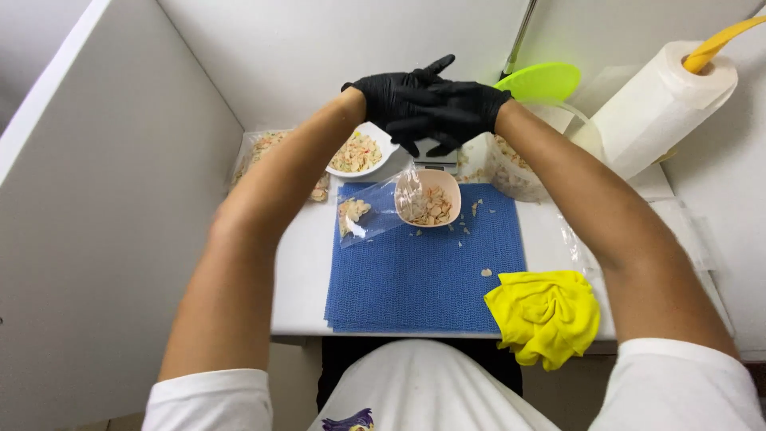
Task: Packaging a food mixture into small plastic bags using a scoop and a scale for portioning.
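Overhead, hands: left hand point(395, 100) and right hand point(459, 112), both in black gloves, overlap with fingers spread, holding nothing
Below the hands: peach bowl point(431, 201) of pale flakes on a blue mat point(423, 275)
Below the left hand: small clear bag point(363, 214), some flakes inside
Beside the left wrist: white dish point(359, 153) of flakes
Near the right elbow: yellow cloth point(546, 315)
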